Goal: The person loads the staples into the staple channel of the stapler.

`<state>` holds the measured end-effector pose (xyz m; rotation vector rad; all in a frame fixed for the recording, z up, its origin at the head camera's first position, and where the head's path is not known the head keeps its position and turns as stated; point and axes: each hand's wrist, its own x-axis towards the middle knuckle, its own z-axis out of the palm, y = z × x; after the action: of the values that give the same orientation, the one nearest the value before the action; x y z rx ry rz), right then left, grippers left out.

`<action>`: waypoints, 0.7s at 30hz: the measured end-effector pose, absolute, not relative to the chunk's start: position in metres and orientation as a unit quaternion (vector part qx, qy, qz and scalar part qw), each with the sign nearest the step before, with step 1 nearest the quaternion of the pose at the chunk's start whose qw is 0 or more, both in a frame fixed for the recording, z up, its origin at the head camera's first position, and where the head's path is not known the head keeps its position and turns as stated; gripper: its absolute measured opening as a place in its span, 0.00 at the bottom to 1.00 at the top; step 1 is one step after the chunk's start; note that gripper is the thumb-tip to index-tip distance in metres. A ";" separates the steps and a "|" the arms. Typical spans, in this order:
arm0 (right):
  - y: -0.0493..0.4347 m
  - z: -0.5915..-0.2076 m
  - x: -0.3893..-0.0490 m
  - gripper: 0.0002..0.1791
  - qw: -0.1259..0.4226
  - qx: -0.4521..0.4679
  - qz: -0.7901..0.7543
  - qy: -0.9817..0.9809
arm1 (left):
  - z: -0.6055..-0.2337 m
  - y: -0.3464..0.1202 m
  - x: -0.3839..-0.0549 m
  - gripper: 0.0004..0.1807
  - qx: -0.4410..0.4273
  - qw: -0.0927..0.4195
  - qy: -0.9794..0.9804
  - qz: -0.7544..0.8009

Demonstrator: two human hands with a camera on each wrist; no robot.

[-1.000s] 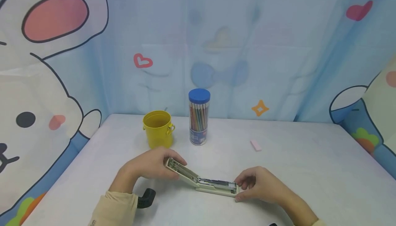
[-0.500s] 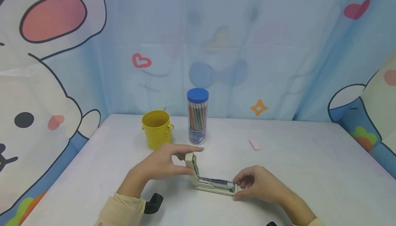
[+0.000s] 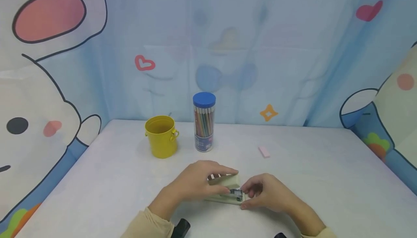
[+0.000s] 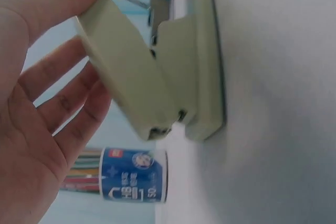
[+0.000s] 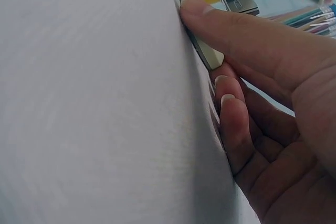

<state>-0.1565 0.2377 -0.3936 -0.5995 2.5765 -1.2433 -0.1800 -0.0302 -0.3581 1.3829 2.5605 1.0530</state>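
A pale green stapler [image 3: 230, 181] lies on the white table, its top arm raised at an angle over the base. My left hand [image 3: 197, 181] holds that top arm between thumb and fingers. In the left wrist view, the left thumb presses one face of the stapler arm [image 4: 123, 61], and the other fingers are behind it. At the base's front end, my right hand [image 3: 270, 193] pinches the stapler. The right wrist view shows the thumb on the edge of the base [image 5: 212, 59]. A metal staple magazine [image 3: 238, 192] shows between arm and base.
Behind the hands stand a yellow bucket [image 3: 162, 140] and a clear tub of pencils [image 3: 204, 122] with a blue lid. A small pink eraser-like block [image 3: 264, 152] lies to the right. A patterned curtain [image 3: 286, 68] hangs at the table's back edge.
My left hand has swung the stapler's top arm up from the left and over to the right, above the base. My right hand has kept its grip on the base's end.
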 end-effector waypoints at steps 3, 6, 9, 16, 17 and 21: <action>0.236 -0.394 -0.158 0.17 0.109 -0.204 -0.418 0.879 | -0.361 -0.022 -0.179 0.23 0.442 0.019 0.842 0.309; 0.235 -0.394 -0.159 0.16 0.111 -0.202 -0.415 0.880 | -0.364 -0.018 -0.179 0.21 0.432 0.025 0.848 0.305; 0.236 -0.395 -0.160 0.17 0.115 -0.200 -0.417 0.879 | -0.369 -0.016 -0.179 0.20 0.422 0.038 0.848 0.317; 0.251 -0.398 -0.161 0.27 0.122 -0.213 -0.476 0.844 | -0.377 -0.012 -0.181 0.19 0.406 0.062 0.842 0.350; 0.254 -0.398 -0.161 0.30 0.125 -0.212 -0.490 0.836 | -0.377 -0.011 -0.181 0.19 0.402 0.063 0.844 0.349; 0.262 -0.397 -0.159 0.39 0.139 -0.206 -0.535 0.807 | -0.378 -0.006 -0.179 0.19 0.388 0.055 0.864 0.315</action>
<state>-0.1592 0.2624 -0.3975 -0.5942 2.3347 -1.5478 -0.1785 -0.0064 -0.3778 1.1789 2.6239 0.9555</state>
